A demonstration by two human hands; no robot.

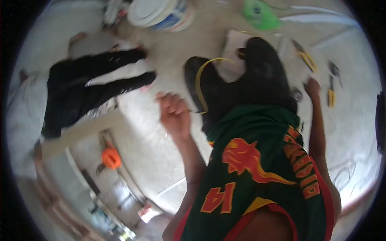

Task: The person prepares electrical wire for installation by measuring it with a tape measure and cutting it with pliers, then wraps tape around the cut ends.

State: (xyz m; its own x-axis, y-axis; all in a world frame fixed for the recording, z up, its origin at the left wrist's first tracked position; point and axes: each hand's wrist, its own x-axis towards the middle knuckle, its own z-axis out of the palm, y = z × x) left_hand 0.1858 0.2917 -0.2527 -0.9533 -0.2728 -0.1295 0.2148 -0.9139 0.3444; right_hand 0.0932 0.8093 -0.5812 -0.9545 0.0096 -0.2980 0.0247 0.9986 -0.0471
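Note:
My left hand point(175, 112) is raised left of my lap, its fingers curled round the end of a thin yellow strip point(198, 80). From there the strip arcs over my dark-clad leg towards a pale flat box point(235, 52) between my knees. On the right, my right hand point(312, 87) reaches down to the floor beside a small dark round item point(296, 94); its fingers are blurred, and I cannot make out a hold. Yellow-handled pliers point(307, 60) lie just above that hand, and a second yellow-handled tool point(331, 90) lies to its right.
Another person in black trousers point(80, 76) is at the left. A white bucket point(161, 14) stands at the top, with a green bag point(261, 15) to its right. An orange item point(111, 158) is at the lower left. Pale strips point(317, 18) lie at the upper right.

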